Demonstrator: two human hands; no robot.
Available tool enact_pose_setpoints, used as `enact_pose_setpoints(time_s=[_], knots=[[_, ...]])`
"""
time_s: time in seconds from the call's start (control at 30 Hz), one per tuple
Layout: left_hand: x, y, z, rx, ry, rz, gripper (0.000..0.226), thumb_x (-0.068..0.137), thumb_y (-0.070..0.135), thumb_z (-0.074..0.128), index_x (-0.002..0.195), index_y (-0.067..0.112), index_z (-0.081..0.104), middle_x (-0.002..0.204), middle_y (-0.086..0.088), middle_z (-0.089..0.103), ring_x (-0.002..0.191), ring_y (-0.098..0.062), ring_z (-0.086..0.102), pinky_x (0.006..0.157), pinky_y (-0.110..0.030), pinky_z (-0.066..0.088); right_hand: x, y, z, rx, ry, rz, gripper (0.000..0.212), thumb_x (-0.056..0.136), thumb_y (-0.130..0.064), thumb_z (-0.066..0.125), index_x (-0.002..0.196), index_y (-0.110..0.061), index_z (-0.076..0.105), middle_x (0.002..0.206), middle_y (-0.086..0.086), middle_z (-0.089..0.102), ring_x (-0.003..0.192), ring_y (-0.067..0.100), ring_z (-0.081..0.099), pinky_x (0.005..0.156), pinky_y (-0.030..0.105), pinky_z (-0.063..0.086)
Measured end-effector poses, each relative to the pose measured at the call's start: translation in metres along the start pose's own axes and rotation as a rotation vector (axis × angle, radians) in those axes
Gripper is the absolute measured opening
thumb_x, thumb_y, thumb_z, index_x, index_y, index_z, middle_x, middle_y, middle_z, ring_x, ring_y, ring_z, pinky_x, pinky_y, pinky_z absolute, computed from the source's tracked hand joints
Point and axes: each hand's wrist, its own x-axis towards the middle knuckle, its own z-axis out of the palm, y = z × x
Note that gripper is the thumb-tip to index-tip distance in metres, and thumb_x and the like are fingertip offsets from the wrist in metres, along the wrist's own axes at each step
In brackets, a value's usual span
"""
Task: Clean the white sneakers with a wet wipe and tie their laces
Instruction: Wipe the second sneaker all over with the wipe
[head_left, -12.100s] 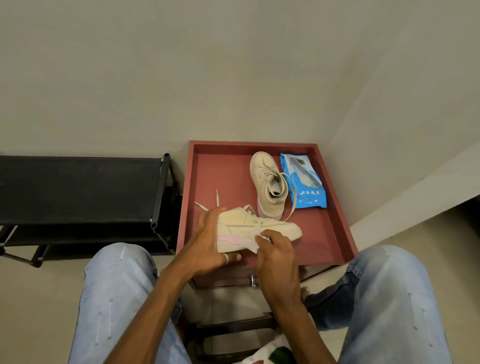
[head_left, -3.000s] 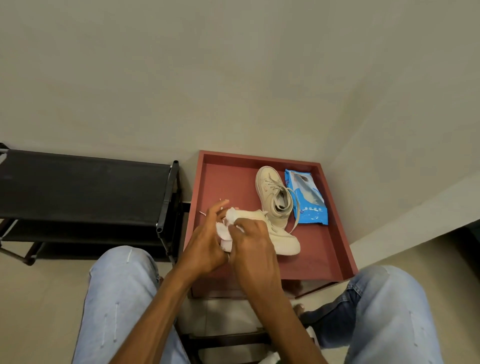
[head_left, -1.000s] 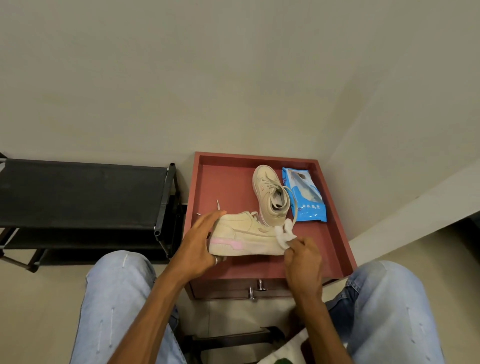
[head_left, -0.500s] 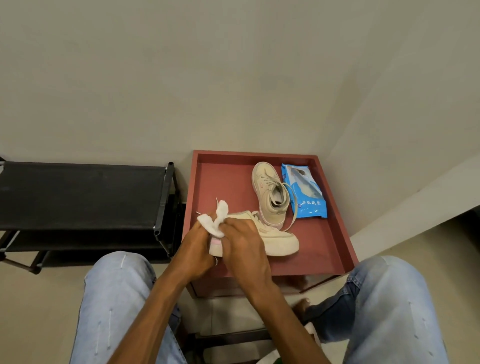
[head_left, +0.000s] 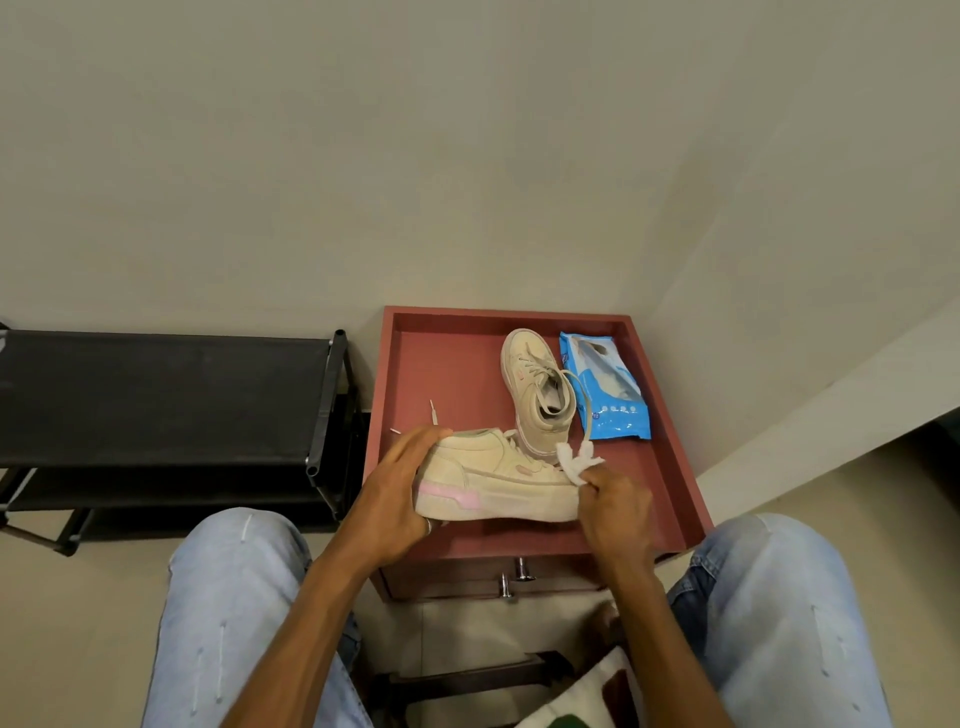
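Observation:
A cream sneaker with a pink heel stripe (head_left: 493, 478) lies on its side near the front of the red tray-top cabinet (head_left: 447, 374), toe to the right. My left hand (head_left: 392, 493) grips its heel end. My right hand (head_left: 613, 506) pinches a crumpled white wet wipe (head_left: 577, 460) against the toe. The second sneaker (head_left: 537, 387) stands further back, toe away from me, with its laces loose. One lace trails down toward the wipe.
A blue wet-wipe pack (head_left: 605, 395) lies to the right of the second sneaker. A black shoe rack (head_left: 171, 395) stands to the left of the cabinet. My knees in light jeans flank the cabinet front, which has two metal drawer knobs (head_left: 511, 577).
My right hand has carried the wipe from the heel end back to the toe of the near sneaker. The pink-striped side shows again, and my left hand still holds the heel.

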Motion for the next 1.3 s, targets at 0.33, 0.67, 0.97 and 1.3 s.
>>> enact_pose_setpoints(time_s=[0.33, 0.67, 0.97, 1.3], knots=[[-0.001, -0.001, 0.001, 0.033, 0.000, -0.014, 0.097, 0.066, 0.013, 0.090, 0.148, 0.027, 0.039, 0.145, 0.014, 0.040, 0.130, -0.006, 0.047, 0.105, -0.034, 0.050, 0.041, 0.010, -0.042, -0.127, -0.185, -0.042, 0.022, 0.083, -0.005, 0.057, 0.086, -0.015, 0.077, 0.089, 0.000, 0.074, 0.085, 0.022, 0.066, 0.059, 0.017, 0.043], [-0.008, 0.016, -0.001, -0.065, 0.015, -0.042, 0.101, 0.056, 0.023, 0.097, 0.142, 0.032, 0.044, 0.136, 0.024, 0.045, 0.126, -0.006, 0.053, 0.103, -0.034, 0.052, 0.013, -0.007, -0.060, 0.066, -0.056, -0.207, 0.014, 0.082, -0.002, 0.065, 0.083, -0.011, 0.076, 0.077, 0.003, 0.073, 0.071, 0.018, 0.065, 0.060, 0.032, 0.052], [-0.031, 0.063, -0.018, 0.070, 0.237, 0.007, 0.105, 0.056, 0.027, 0.099, 0.143, 0.037, 0.041, 0.142, 0.018, 0.040, 0.130, 0.007, 0.042, 0.098, -0.008, 0.041, -0.006, -0.056, -0.045, 0.362, -0.188, -0.234, 0.024, 0.082, -0.004, 0.059, 0.081, -0.024, 0.073, 0.079, -0.009, 0.068, 0.072, 0.005, 0.058, 0.063, 0.023, 0.045], [-0.005, 0.134, -0.016, 0.196, 0.406, 0.018, 0.102, 0.056, 0.025, 0.095, 0.142, 0.035, 0.041, 0.139, 0.016, 0.045, 0.125, -0.008, 0.050, 0.087, -0.023, 0.050, -0.018, -0.077, -0.053, 0.569, -0.239, -0.319, 0.020, 0.085, -0.003, 0.053, 0.084, -0.020, 0.063, 0.085, -0.007, 0.059, 0.080, 0.012, 0.057, 0.071, 0.042, 0.050]])
